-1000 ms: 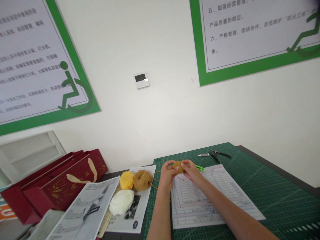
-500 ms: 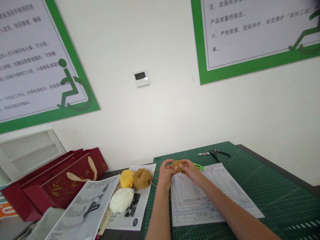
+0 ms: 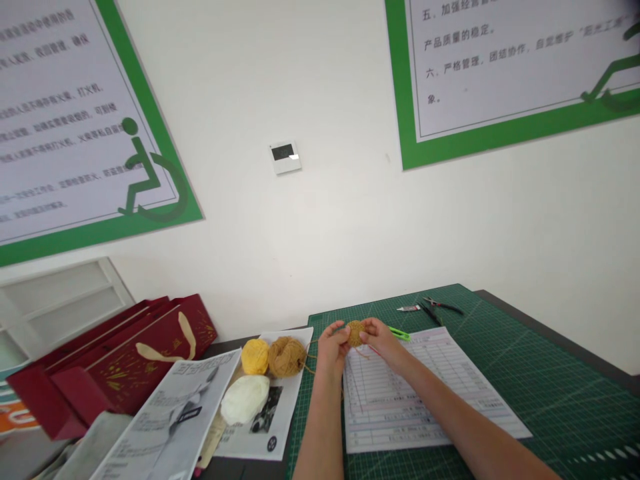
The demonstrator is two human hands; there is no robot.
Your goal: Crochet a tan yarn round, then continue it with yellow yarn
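Observation:
Both my hands pinch a small round tan crocheted piece [image 3: 355, 331] above a green cutting mat [image 3: 525, 373]. My left hand [image 3: 331, 350] grips its left side with curled fingers. My right hand [image 3: 383, 341] holds its right side, fingers closed; a thin pink stick shows under it. A tan strand runs from the piece to a tan yarn ball [image 3: 286, 356] on the left.
A yellow yarn ball [image 3: 255, 355] and a cream one [image 3: 245, 399] lie on printed sheets [image 3: 165, 427]. A printed form [image 3: 425, 400] lies under my arms. A green cutter [image 3: 400, 333], pliers [image 3: 440, 307] and a small tube [image 3: 407, 309] sit farther back. Red gift bags [image 3: 110, 367] stand at left.
My hands have shifted only slightly, fingers working round the tan piece. The view has drifted a little.

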